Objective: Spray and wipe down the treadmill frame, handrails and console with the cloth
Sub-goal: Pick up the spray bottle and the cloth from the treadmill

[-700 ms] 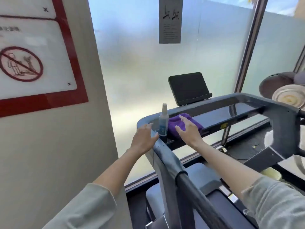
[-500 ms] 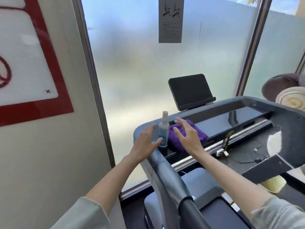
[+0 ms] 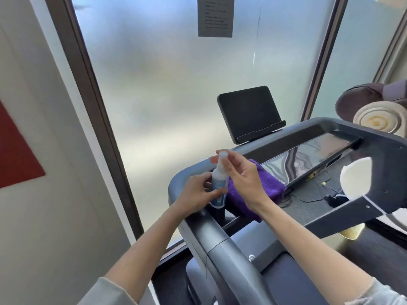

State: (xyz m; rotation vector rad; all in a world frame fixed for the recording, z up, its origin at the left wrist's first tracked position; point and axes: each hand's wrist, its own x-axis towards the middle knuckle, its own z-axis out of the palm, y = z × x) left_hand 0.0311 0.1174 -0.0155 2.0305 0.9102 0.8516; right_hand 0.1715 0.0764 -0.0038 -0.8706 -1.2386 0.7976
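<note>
Fingers of the left hand (image 3: 198, 192) curl around the spray bottle (image 3: 218, 186), which stands upright at the treadmill console (image 3: 308, 150) corner. Right hand (image 3: 240, 179) seems to pinch the bottle's cap (image 3: 222, 155), other fingers relaxed. Purple cloth (image 3: 262, 186) lies just beside the bottle.

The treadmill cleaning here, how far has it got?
Barely begun. Nothing looks wiped yet: the folded purple cloth lies on the grey treadmill console, held by neither hand. In hand: the left hand grips the small clear spray bottle with a blue label, while the right hand pinches its cap. Spraying and wiping the frame, the handrail and console all remain.
</note>
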